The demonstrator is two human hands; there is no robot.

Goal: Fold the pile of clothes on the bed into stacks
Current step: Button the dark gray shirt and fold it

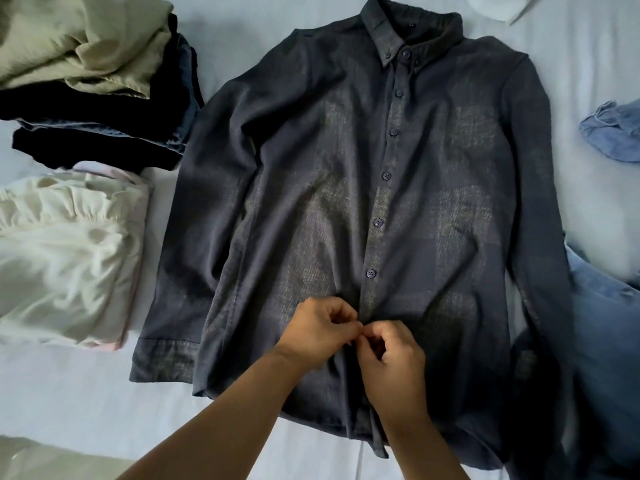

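A dark grey button-up shirt (346,168) lies spread flat, front up, on the pale bed sheet (86,393), collar at the far end and both sleeves laid down its sides. Its placket is buttoned from the collar down to just above my hands. My left hand (318,329) and my right hand (391,355) meet at the placket near the hem, fingers curled, each pinching the shirt's front edge. What lies between the fingertips is hidden.
At the left stand a folded stack of olive, black and denim clothes (90,81) and a folded cream and white stack (65,258). Blue denim garments (609,136) lie loose at the right, one partly under the right sleeve. A white item (498,6) peeks in at the top.
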